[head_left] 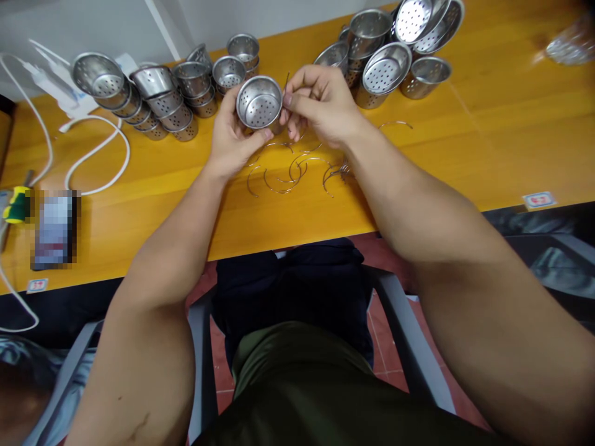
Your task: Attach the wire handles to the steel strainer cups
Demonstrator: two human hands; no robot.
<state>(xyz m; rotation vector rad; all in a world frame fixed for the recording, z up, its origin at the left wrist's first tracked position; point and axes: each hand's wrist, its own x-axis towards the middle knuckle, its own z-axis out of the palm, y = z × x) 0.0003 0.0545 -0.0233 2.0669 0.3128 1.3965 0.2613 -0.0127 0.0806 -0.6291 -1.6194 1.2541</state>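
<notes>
My left hand [232,133] is closed round a perforated metal cup [260,104], its open mouth tilted toward me. Beside the cup's right edge, my right hand [323,102] pinches a thin curved wire [287,82] between thumb and fingers. The wire's upper end sticks up above the fingertips; whether it touches the cup is hard to tell. On the table below both hands lie several loose curved wires [297,176], some of them in a tangle near my right wrist.
Stacked perforated cups [162,99] stand at the back left, and more cups [381,68] pile up at the back right. A white cable [127,152] curls on the left near a phone [53,229] and a yellow-green handle [17,204]. A clear plastic item [574,43] lies far right.
</notes>
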